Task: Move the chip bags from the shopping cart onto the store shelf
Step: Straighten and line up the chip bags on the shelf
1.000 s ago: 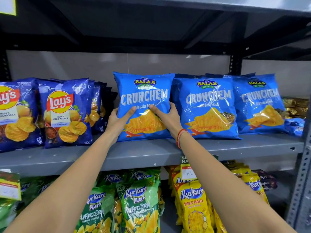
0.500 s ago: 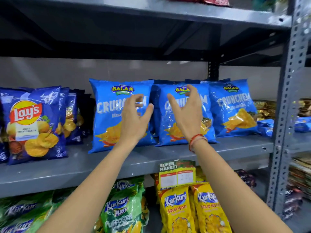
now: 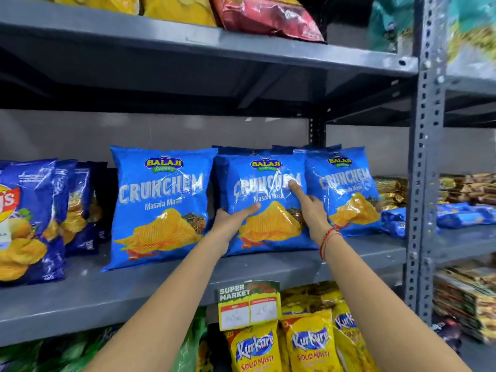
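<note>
Three blue Crunchem chip bags stand in a row on the grey middle shelf (image 3: 134, 291). The left bag (image 3: 161, 205) stands alone and untouched. My left hand (image 3: 230, 221) grips the left side of the middle bag (image 3: 268, 170), thumb across its front. On that bag's right side is my right hand (image 3: 311, 210), one digit pressed on the front and the other fingers hidden behind the bag. The right bag (image 3: 349, 194) stands just behind my right hand. More blue bags show behind this row. The shopping cart is out of view.
Dark blue Lay's bags (image 3: 26, 218) fill the shelf's left end. Gold packets (image 3: 389, 191) lie at its right end by the perforated upright post (image 3: 424, 183). Yellow Kurkure bags (image 3: 308, 345) and a price tag (image 3: 249, 304) sit below. The upper shelf (image 3: 188, 41) holds yellow and red bags.
Both hands let go of the left Crunchem bag, lifted off, and shifted right onto the middle bag. My view has swung right and upward.
</note>
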Demonstrator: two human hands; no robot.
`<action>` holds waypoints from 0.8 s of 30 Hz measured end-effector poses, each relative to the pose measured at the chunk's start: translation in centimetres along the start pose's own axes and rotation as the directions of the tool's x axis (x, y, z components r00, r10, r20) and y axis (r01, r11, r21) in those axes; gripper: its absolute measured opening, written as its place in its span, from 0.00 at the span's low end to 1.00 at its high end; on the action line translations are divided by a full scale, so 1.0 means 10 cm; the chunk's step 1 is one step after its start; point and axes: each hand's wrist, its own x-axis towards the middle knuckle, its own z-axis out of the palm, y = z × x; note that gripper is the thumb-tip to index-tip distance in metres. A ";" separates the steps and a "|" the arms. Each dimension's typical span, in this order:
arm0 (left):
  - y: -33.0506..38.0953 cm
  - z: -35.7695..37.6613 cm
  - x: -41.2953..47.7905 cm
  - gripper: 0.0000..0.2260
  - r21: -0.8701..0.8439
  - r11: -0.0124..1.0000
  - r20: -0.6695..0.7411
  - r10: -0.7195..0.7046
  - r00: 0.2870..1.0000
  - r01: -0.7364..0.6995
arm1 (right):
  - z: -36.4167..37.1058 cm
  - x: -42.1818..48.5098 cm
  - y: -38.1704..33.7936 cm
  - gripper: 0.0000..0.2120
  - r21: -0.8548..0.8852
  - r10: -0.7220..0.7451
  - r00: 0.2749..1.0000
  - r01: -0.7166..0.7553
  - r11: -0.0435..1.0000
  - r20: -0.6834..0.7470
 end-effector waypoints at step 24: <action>0.07 0.49 -0.10 0.39 0.243 0.900 -0.209 0.413 0.886 -0.362 | -0.25 0.25 -0.06 0.31 0.022 -0.313 0.942 0.318 0.948 -0.121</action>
